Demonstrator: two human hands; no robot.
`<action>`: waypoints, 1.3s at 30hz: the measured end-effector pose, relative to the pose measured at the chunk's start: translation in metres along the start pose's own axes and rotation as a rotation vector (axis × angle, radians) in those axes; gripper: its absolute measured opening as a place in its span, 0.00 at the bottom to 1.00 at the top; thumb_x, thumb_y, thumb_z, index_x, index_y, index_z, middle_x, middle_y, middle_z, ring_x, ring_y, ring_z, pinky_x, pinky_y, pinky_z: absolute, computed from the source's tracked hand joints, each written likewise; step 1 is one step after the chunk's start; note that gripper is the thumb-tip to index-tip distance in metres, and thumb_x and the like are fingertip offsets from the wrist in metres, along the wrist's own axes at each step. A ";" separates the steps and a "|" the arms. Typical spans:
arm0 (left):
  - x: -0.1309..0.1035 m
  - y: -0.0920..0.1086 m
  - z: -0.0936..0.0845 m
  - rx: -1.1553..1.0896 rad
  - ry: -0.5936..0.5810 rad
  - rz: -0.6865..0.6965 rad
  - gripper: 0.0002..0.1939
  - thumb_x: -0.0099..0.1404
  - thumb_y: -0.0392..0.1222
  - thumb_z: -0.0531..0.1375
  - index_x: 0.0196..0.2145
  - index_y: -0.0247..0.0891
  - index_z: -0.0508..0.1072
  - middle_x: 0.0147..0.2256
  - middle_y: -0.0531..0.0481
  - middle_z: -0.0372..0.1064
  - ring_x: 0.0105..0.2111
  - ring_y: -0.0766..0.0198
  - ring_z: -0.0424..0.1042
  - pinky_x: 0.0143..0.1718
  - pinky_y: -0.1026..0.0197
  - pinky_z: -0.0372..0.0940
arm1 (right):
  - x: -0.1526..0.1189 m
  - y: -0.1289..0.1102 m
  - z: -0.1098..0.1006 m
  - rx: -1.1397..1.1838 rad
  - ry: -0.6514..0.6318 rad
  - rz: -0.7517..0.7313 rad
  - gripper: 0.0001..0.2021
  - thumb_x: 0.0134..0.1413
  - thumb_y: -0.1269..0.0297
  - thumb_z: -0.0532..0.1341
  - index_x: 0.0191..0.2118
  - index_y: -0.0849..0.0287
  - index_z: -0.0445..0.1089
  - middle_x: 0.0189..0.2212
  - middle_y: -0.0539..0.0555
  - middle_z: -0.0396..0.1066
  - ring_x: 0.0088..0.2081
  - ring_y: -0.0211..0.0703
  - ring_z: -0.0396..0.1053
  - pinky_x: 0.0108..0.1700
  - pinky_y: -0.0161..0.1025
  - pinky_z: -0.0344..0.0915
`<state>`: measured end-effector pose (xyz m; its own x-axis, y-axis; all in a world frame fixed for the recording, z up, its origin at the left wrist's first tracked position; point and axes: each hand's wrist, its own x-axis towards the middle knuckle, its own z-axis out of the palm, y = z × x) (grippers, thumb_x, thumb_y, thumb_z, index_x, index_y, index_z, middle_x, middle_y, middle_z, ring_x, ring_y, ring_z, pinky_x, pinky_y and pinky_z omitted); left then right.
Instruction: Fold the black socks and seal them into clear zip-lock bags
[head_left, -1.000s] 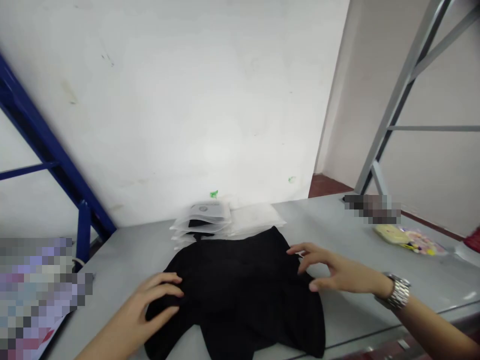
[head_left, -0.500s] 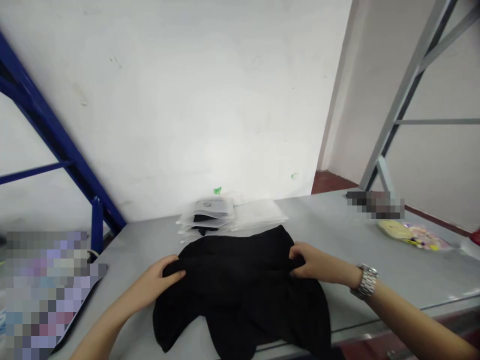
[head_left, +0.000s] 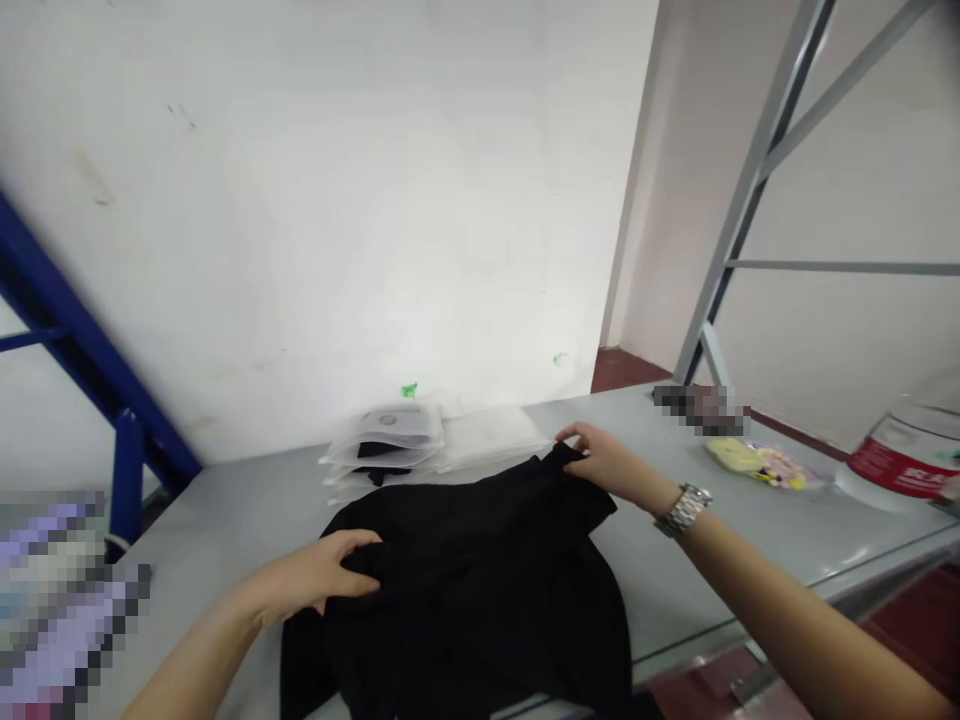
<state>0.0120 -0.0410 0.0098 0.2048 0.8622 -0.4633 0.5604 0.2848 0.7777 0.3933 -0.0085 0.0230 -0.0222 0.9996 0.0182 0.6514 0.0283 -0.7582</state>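
Note:
A black garment (head_left: 480,570) lies spread across the front of the grey table, its lower part reaching over the near edge. My left hand (head_left: 330,575) grips its left side, thumb on top and fingers partly hidden under the cloth. At the upper right corner of the cloth, my right hand (head_left: 600,462) pinches the fabric and holds it slightly raised. Just behind the garment sits a stack of frosted plastic bags (head_left: 390,440) with dark cloth inside. Beside that stack, flatter white bags (head_left: 491,437) touch the garment's back edge.
A white wall (head_left: 375,200) rises behind the table (head_left: 247,500). Blue metal posts (head_left: 82,370) stand left, grey ones (head_left: 750,200) right. On the right lie a yellow item (head_left: 735,453), a colourful packet (head_left: 784,468) and a large bottle with a red label (head_left: 900,465). Blurred-out items fill the lower left.
My right hand has moved up to the garment's back right corner and lifted it. The left hand still grips the left side. The view has shifted right, bringing the bottle into sight.

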 end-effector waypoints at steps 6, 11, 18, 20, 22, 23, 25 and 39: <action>0.009 -0.001 0.005 -0.239 -0.028 -0.060 0.21 0.55 0.61 0.59 0.31 0.38 0.75 0.19 0.56 0.65 0.16 0.70 0.59 0.15 0.69 0.51 | -0.024 -0.051 0.042 -0.002 -0.121 -0.283 0.17 0.58 0.54 0.51 0.43 0.59 0.68 0.36 0.55 0.72 0.38 0.44 0.69 0.42 0.40 0.63; 0.008 -0.005 0.010 -0.336 -0.045 -0.080 0.22 0.54 0.63 0.59 0.26 0.38 0.71 0.17 0.58 0.62 0.16 0.68 0.61 0.17 0.68 0.55 | -0.043 -0.033 0.073 -0.153 0.030 -0.271 0.15 0.58 0.56 0.53 0.42 0.61 0.69 0.38 0.57 0.70 0.40 0.45 0.68 0.44 0.41 0.62; 0.008 -0.012 0.002 -0.153 -0.013 -0.013 0.19 0.50 0.52 0.66 0.38 0.39 0.72 0.32 0.53 0.73 0.28 0.65 0.71 0.19 0.69 0.58 | -0.059 -0.008 0.083 -0.402 0.032 -0.081 0.20 0.49 0.44 0.59 0.27 0.59 0.65 0.29 0.56 0.68 0.33 0.47 0.66 0.36 0.42 0.59; 0.003 -0.008 0.004 -0.229 -0.079 0.022 0.21 0.49 0.46 0.67 0.41 0.39 0.71 0.36 0.52 0.74 0.34 0.61 0.73 0.25 0.68 0.64 | -0.057 -0.014 0.083 -0.302 0.020 -0.066 0.14 0.50 0.51 0.59 0.29 0.58 0.63 0.29 0.54 0.68 0.32 0.45 0.65 0.34 0.39 0.59; -0.002 -0.004 0.010 -0.388 -0.118 0.035 0.23 0.49 0.41 0.67 0.43 0.39 0.70 0.38 0.50 0.75 0.40 0.59 0.73 0.36 0.63 0.68 | -0.055 -0.025 0.079 -0.198 0.073 -0.067 0.09 0.53 0.57 0.56 0.31 0.57 0.61 0.30 0.53 0.68 0.31 0.43 0.65 0.33 0.38 0.59; -0.005 -0.002 0.014 -0.474 -0.122 0.040 0.23 0.49 0.40 0.67 0.43 0.38 0.69 0.38 0.50 0.75 0.41 0.58 0.73 0.39 0.62 0.68 | -0.054 -0.032 0.077 -0.160 0.127 -0.078 0.07 0.54 0.59 0.54 0.32 0.57 0.60 0.30 0.53 0.67 0.30 0.43 0.65 0.32 0.38 0.59; -0.008 0.001 0.023 -0.618 -0.133 0.060 0.21 0.50 0.37 0.66 0.43 0.37 0.69 0.36 0.50 0.75 0.39 0.59 0.74 0.40 0.61 0.68 | -0.055 -0.049 0.073 -0.137 0.277 -0.120 0.05 0.56 0.61 0.52 0.32 0.56 0.58 0.29 0.52 0.66 0.29 0.42 0.64 0.31 0.39 0.59; -0.007 0.004 0.036 -0.889 -0.035 0.142 0.15 0.53 0.39 0.67 0.39 0.34 0.72 0.32 0.48 0.77 0.34 0.59 0.76 0.37 0.63 0.70 | -0.102 -0.092 0.146 -0.137 -0.160 -0.941 0.17 0.56 0.58 0.57 0.49 0.58 0.65 0.56 0.58 0.61 0.59 0.48 0.55 0.62 0.46 0.50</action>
<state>0.0414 -0.0609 0.0009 0.2575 0.9048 -0.3391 -0.2971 0.4081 0.8633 0.2250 -0.1134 -0.0038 -0.6772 0.5554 0.4827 0.3972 0.8281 -0.3957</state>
